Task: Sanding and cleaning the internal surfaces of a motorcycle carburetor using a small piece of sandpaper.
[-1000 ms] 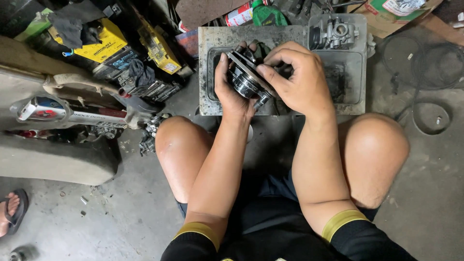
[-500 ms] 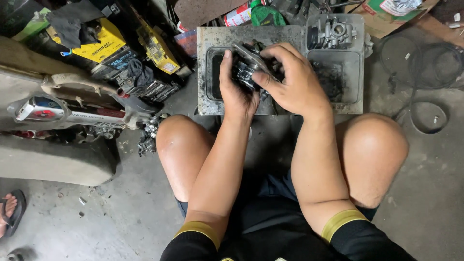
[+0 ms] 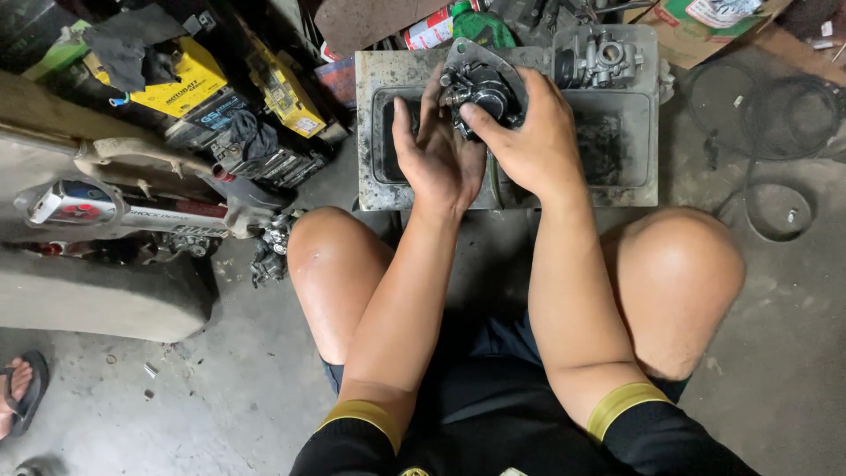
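Round dark metal engine part, greasy, with a pale grey flange showing at its upper edge; held in the air over the middle of a shallow grey metal tray, between both hands. Right hand: over the part from the right, fingers curled around its far side, thumb pressed against its near face, so the hand is closed on it. Left hand: palm turned up and towards the part, fingers straight and slightly spread, fingertips touching the part's left edge; a cupping support, not a closed grip. Tray: rectangular, two sunken compartments blackened with oil, resting on the concrete floor just beyond the person's bare knees. Carburettor: silver-grey, seated on the tray's far right corner, apart from the hands. Red spray can and green cloth: behind the tray's far edge. Yellow-and-black batteries: stacked to the left with a dark rag over them, well apart from the tray. Pale motorcycle body panel: further left, by the left knee. Black cable loops: on the floor to the right. Sandalled foot of another person: lower left edge.
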